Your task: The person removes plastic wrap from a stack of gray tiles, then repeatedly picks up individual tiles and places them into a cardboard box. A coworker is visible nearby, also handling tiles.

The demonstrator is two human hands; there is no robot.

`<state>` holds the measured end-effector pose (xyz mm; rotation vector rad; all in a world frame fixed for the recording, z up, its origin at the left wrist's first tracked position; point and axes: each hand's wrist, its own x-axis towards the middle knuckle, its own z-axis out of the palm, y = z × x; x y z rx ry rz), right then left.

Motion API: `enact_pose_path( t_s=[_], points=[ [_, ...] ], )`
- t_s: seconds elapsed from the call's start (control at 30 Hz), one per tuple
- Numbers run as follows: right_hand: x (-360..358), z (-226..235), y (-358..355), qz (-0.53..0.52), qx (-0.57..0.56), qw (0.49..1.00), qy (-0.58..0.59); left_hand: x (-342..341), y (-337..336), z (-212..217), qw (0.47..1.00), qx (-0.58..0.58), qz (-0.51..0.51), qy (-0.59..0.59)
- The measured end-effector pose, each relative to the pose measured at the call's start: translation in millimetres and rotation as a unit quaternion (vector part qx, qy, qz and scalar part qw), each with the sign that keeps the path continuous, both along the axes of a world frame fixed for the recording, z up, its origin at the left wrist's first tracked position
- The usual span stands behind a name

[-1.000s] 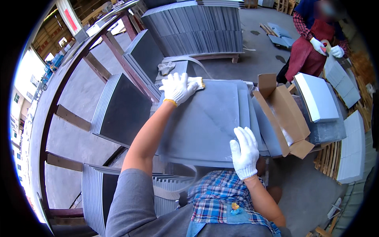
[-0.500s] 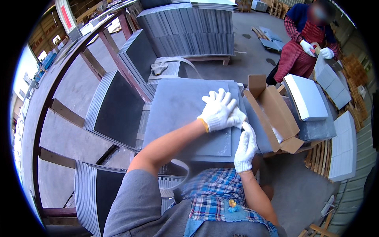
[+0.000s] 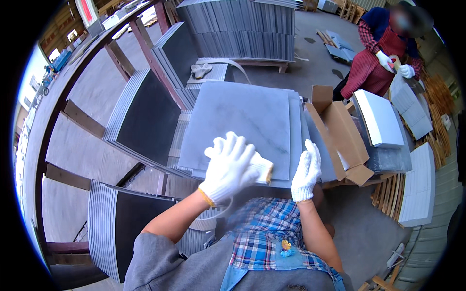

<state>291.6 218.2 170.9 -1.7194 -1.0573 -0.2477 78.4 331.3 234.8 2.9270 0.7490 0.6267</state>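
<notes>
A square grey stone tile [image 3: 238, 111] with faint veins lies on top of a stack, slightly offset from the tiles below. Over its near edge is my left hand [image 3: 225, 167] in a white knitted glove, fingers stretched. A loose white glove [image 3: 262, 170] with a yellowish cuff edge is held under its palm and sticks out to the right. My right hand [image 3: 306, 173], also gloved, is beside the stack's near right corner. Its fingers are straight and point away from me, with nothing seen in them; whether it touches the tile edges I cannot tell.
An open cardboard box [image 3: 340, 138] stands right of the stack, beside a white foam-like slab [image 3: 379, 119]. Dark tiles [image 3: 145, 109] lean in racks at left. A tall tile stack [image 3: 238, 36] stands behind. At far right a co-worker [image 3: 376, 68] handles a tape roll.
My left hand has slid from the tile's right side toward me and left, carrying the loose glove. My right hand stays near the corner, its fingers now straighter and farther from the left hand.
</notes>
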Motion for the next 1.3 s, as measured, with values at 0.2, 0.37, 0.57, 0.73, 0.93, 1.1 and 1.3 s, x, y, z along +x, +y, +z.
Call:
enact_pose_path(
  t_s=[0.2, 0.37, 0.57, 0.73, 0.93, 1.1, 1.3],
  points=[
    [-1.0, -1.5, 1.0, 0.004, 0.006, 1.000, 0.001, -73.3, 46.7, -19.3, 0.984, -0.009, 0.180, 0.015],
    [-4.7, 0.1, 1.7, 0.016, -0.003, 1.000, -0.006, -92.1, 82.3, -47.8, 0.985, 0.042, 0.169, -0.019],
    [-4.7, 4.0, 1.5, 0.020, -0.027, 0.997, -0.063, -25.1, 142.8, -25.4, 0.986, -0.001, 0.157, 0.048],
    [-10.2, 8.8, 2.1, 0.029, -0.028, 0.996, -0.079, 53.7, 218.1, -51.0, 0.970, 0.053, 0.237, 0.022],
    [-10.4, 15.2, -0.4, 0.013, -0.046, 0.994, -0.101, 183.9, 203.9, -60.5, 0.983, 0.022, 0.179, -0.024],
    [-9.8, 10.1, 2.3, 0.013, -0.048, 0.995, -0.091, 231.3, 151.6, -65.2, 0.993, 0.063, 0.081, -0.059],
    [-7.6, 8.0, -0.2, 0.013, -0.037, 0.995, -0.089, 161.7, 96.4, -50.4, 0.997, 0.064, -0.031, -0.040]
  ],
)
